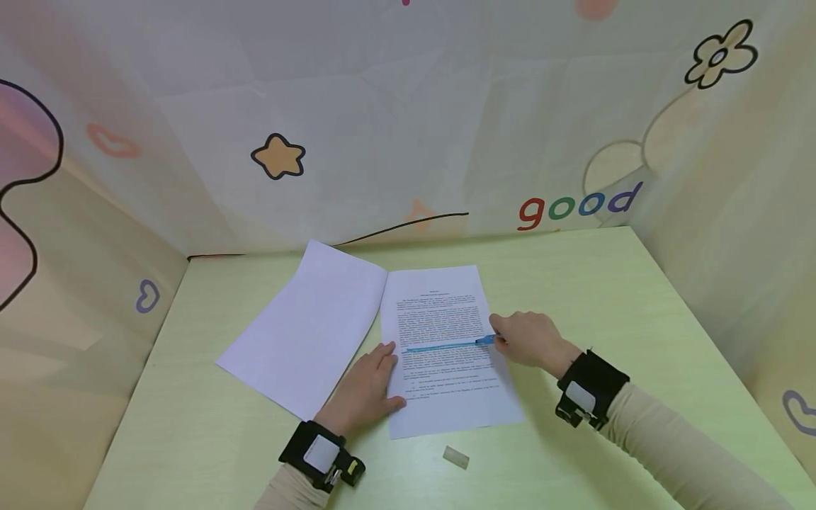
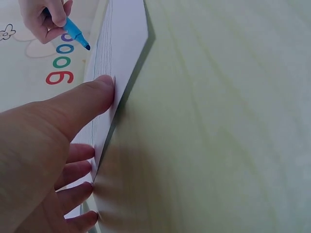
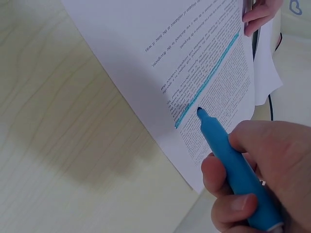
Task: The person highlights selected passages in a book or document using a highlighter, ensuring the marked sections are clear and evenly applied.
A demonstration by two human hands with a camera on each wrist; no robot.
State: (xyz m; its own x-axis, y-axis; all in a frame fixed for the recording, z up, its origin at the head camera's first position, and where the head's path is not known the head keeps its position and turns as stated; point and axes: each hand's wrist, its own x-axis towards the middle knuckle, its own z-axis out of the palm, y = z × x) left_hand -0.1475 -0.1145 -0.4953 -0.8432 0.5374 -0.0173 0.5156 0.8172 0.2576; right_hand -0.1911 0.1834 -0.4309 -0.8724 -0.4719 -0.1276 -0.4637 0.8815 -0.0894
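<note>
My right hand (image 1: 528, 338) grips a blue highlighter (image 3: 231, 165) between thumb and curled fingers, its dark tip pointing down at a printed page (image 1: 440, 411). A blue line (image 1: 440, 348) runs across the text, and the tip is close beside it in the right wrist view; whether it touches the paper I cannot tell. My left hand (image 1: 363, 391) rests on the left edge of the same page, thumb (image 2: 104, 90) on the lower part and fingers spread along the margin. To the left lies a turned-over blank sheet (image 1: 299, 333), joining the printed page near the top.
A small greyish rectangular piece (image 1: 455, 457) lies on the light wooden table (image 1: 605, 297) in front of the page. Behind and at both sides hangs a printed cloth (image 1: 382, 127) with a star, a flower and the word "good".
</note>
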